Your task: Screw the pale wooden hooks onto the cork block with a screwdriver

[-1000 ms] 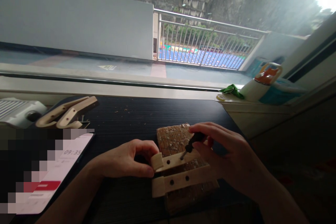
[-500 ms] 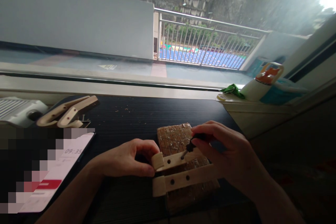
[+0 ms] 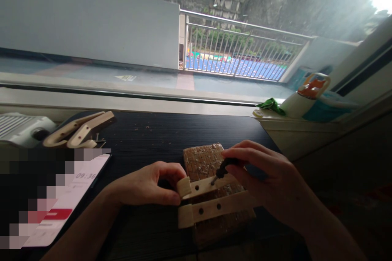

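My left hand [image 3: 150, 183] is closed on the curled end of the upper wooden hook [image 3: 203, 186], steadying it between thumb and fingers. My right hand [image 3: 263, 167] grips a screwdriver [image 3: 222, 168] by its dark handle; the shaft slants down with its tip at one of the hook's holes. Whether a screw sits in that hole is too small to tell. Nearer to me a second wooden hook [image 3: 211, 211] with two dark holes lies alongside. Both rest across a brown, rough-surfaced block [image 3: 203, 161]. My right hand hides the hooks' right ends.
Two more wooden hooks [image 3: 88, 126] lie at the left of the black table [image 3: 143, 134], small metal pieces beside them. A lit screen [image 3: 70, 200] is in front, a white appliance [image 3: 27, 128] behind. On the sill stand a white jug [image 3: 301, 100] and a green cloth [image 3: 271, 105].
My right hand has turned slightly, rotating the screwdriver handle while its tip stays at the same hole. My left hand and both hooks have stayed put. The screen's digits went from 09:35 to 09:36.
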### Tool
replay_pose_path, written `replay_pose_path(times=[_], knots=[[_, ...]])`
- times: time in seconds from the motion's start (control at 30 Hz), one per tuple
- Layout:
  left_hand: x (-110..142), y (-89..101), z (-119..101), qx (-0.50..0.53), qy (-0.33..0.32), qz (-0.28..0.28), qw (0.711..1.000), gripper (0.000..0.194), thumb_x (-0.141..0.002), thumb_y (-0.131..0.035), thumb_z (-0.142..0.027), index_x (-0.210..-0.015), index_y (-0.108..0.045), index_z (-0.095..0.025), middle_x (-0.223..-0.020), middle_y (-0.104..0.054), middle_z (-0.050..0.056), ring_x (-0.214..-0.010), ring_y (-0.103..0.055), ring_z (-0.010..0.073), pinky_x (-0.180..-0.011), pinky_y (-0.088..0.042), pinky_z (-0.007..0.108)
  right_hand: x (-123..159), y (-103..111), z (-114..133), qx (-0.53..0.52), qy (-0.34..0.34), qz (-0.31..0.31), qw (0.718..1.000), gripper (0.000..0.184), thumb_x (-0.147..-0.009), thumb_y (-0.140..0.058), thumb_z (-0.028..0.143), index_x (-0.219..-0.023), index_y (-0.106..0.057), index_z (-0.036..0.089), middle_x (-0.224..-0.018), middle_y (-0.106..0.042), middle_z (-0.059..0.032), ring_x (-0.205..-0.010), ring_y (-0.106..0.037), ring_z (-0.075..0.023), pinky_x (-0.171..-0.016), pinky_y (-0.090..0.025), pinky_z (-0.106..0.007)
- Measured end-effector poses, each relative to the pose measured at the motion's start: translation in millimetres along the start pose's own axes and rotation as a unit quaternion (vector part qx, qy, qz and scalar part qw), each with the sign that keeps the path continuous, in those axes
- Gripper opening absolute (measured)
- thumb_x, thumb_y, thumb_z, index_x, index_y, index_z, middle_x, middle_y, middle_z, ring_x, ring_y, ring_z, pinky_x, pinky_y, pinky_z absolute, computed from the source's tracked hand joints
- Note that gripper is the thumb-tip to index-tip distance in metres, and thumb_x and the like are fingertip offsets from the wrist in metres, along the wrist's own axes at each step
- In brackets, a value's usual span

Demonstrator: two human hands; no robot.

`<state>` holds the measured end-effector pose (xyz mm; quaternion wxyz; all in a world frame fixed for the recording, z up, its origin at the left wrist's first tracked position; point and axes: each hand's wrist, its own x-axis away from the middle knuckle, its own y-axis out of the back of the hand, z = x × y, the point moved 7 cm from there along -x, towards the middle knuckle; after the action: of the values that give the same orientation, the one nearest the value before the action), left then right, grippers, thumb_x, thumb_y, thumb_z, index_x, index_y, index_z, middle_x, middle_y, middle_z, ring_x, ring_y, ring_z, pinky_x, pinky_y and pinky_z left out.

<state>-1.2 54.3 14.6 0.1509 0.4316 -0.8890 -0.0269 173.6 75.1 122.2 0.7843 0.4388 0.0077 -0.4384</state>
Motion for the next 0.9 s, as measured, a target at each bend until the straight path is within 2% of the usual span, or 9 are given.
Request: replay_pose_path(times=[0.3, 0.57, 0.9], knots=[[0.1, 0.4, 1.7, 0.001, -0.003, 0.000, 1.000, 0.025, -0.074, -0.069, -0.029, -0.095, -0.062, -0.017, -0.095, -0.064, 0.002, -0.092, -0.057, 0.0199, -0.084, -0.044, 0.029, 0.0, -3.1, -3.4, -0.011, -0.010, -0.027, 1.000, 0.013, -0.083, -0.061, 0.018, -0.096, -0.060, 0.021, -0.087, -0.059, 0.0015, -0.076, -0.056, -0.0080, -0.069, -0.044, -0.018], [1.1, -0.9, -0.1, 0.000, -0.004, 0.001, 1.000, 0.025, -0.073, -0.070, -0.029, -0.094, -0.062, -0.017, -0.097, -0.064, 0.002, -0.094, -0.057, 0.0207, -0.085, -0.044, 0.029, 1.9, -6.7, -2.5, -0.023, -0.009, 0.016, 1.000, 0.023, -0.086, -0.055, 0.014, -0.106, -0.058, 0.025, -0.099, -0.058, 0.0020, -0.085, -0.056, -0.0080, -0.075, -0.043, -0.017], [-0.4, 1.5, 1.8, 0.000, -0.001, 0.000, 1.000, 0.024, -0.073, -0.070, -0.028, -0.093, -0.062, -0.018, -0.095, -0.064, 0.002, -0.093, -0.057, 0.0203, -0.083, -0.044, 0.029, 0.6, -0.7, -8.3, -0.015, -0.025, -0.038, 0.999, 0.013, -0.082, -0.063, 0.019, -0.095, -0.059, 0.020, -0.083, -0.058, 0.0023, -0.073, -0.056, -0.0073, -0.065, -0.044, -0.017]])
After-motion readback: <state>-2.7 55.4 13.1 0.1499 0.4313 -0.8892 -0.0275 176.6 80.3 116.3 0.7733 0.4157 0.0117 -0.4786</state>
